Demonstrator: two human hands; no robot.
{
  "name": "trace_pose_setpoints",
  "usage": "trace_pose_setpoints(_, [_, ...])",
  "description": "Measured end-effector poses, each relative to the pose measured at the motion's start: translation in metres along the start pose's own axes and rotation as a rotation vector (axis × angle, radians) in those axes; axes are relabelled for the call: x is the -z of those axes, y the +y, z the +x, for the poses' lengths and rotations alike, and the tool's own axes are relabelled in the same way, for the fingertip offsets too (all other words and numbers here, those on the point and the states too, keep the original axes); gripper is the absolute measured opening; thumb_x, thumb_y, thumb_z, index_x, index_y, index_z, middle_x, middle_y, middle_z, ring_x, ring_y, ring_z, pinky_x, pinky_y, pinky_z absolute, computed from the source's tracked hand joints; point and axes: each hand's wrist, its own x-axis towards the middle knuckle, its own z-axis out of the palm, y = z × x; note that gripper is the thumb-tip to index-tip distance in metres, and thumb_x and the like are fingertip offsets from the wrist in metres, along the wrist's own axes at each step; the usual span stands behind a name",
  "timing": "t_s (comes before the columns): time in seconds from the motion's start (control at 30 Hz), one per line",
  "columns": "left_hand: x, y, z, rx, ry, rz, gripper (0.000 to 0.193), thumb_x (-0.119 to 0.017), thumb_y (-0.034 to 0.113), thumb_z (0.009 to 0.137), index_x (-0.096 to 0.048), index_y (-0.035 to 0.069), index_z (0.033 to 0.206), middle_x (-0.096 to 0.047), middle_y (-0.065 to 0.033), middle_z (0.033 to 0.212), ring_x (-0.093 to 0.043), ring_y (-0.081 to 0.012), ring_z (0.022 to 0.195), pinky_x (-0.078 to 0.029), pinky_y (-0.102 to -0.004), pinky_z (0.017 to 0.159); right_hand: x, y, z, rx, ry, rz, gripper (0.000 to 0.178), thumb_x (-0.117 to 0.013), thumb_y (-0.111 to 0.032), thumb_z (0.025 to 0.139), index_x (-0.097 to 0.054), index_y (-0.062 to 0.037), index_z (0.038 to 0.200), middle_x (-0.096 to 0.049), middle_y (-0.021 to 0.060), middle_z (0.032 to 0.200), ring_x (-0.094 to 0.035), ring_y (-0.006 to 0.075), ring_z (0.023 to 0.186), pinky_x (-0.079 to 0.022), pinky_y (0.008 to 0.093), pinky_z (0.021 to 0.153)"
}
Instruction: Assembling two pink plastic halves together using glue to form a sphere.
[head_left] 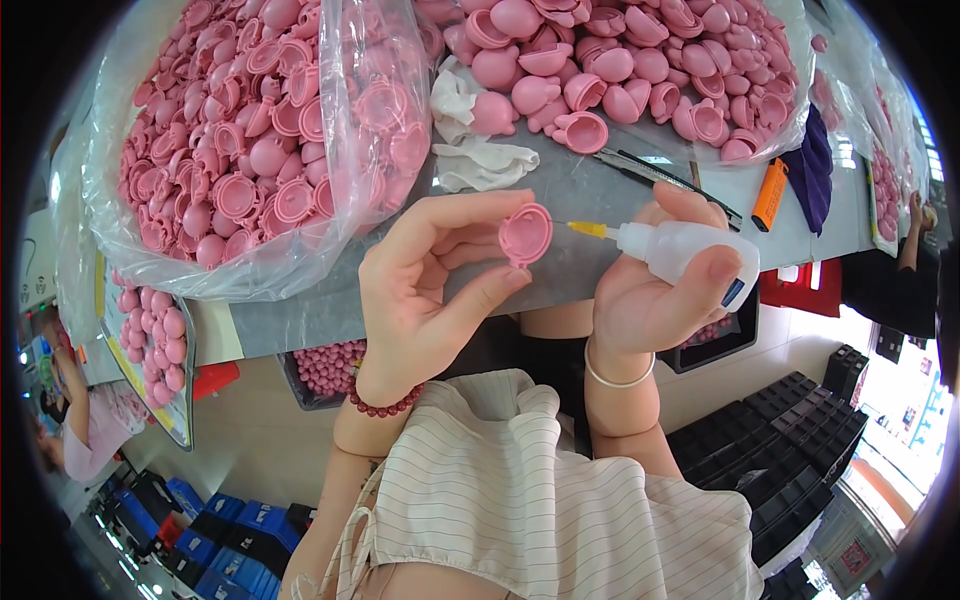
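Note:
My left hand [425, 290] pinches a pink plastic half shell [527, 237] between thumb and fingers, its hollow side toward me. My right hand [645, 300] is wrapped round a white squeeze bottle [685, 250], tilted on its side. The bottle's yellow needle tip [590, 229] points left at the half shell. Its thin needle comes close to the shell's right rim; whether they touch I cannot tell. Both hands are raised over the near edge of the grey table [300, 322].
A clear plastic bag [250, 278] of pink half shells stands at the left. More pink pieces [620, 65] are heaped at the back. White tissue [485, 165], black tweezers [655, 172], an orange lighter [769, 195] and purple cloth [812, 170] lie nearby. Bins of pink pieces [328, 368] sit below.

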Motion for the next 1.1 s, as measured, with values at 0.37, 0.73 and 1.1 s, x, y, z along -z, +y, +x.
trace_pose_setpoints(0.37, [0.0,-0.0041,-0.0017,-0.108,0.075,0.062,0.039,-0.062,-0.013,0.07,-0.051,-0.006,0.107,-0.055,-0.0174,0.112,-0.057,-0.0201,0.099,-0.047,-0.0296,0.085,-0.0017,-0.0012,0.0027,0.155,-0.08,-0.027,0.051,-0.044,-0.042,0.088,-0.064,0.004,0.076,-0.054,0.0042,0.061,-0.046,0.0137,0.054,-0.035,0.0243,0.049])
trace_pose_setpoints(0.73, [0.0003,-0.0014,-0.0034,-0.066,0.057,0.096,0.038,-0.063,-0.009,0.072,-0.047,-0.006,0.106,-0.053,-0.0219,0.112,-0.056,-0.0219,0.1,-0.046,-0.031,0.086,-0.0012,-0.0042,0.0014,0.175,-0.159,0.002,0.058,-0.046,-0.052,0.084,-0.063,0.0022,0.074,-0.057,0.0053,0.064,-0.048,0.015,0.055,-0.038,0.0248,0.049])
trace_pose_setpoints(1.1, [0.0044,-0.0003,-0.0017,-0.025,0.014,0.01,0.038,-0.06,-0.007,0.076,-0.049,-0.006,0.112,-0.055,-0.0156,0.112,-0.056,-0.0182,0.1,-0.045,-0.0288,0.085,-0.0033,-0.004,0.0011,0.168,-0.043,-0.107,0.058,-0.042,-0.049,0.087,-0.063,0.0046,0.08,-0.056,0.0057,0.064,-0.047,0.0149,0.056,-0.037,0.025,0.05])
